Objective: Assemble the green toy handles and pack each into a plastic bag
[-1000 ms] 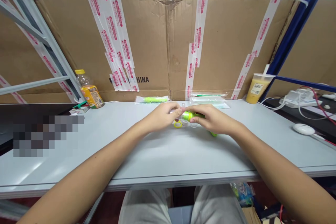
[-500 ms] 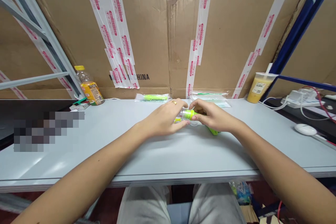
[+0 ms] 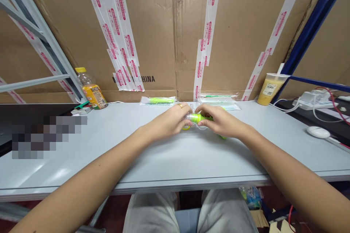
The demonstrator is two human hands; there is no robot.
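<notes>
Left hand [image 3: 170, 121] curls its thumb tighter than earlier | green-and-clear tube [image 3: 195, 118] over tabletop [image 3: 191, 160], clear end pinched left, green end in right hand [image 3: 222, 119] | judged light, stiff, slick; best gripped mid-barrel

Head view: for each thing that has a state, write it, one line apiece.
Green-and-clear tube, held at both ends
Left hand, closed on its clear end
Right hand, closed on its green end
Drink bottle, capped, standing
Cup, lidded
Cardboard, taped, torn along top
</notes>
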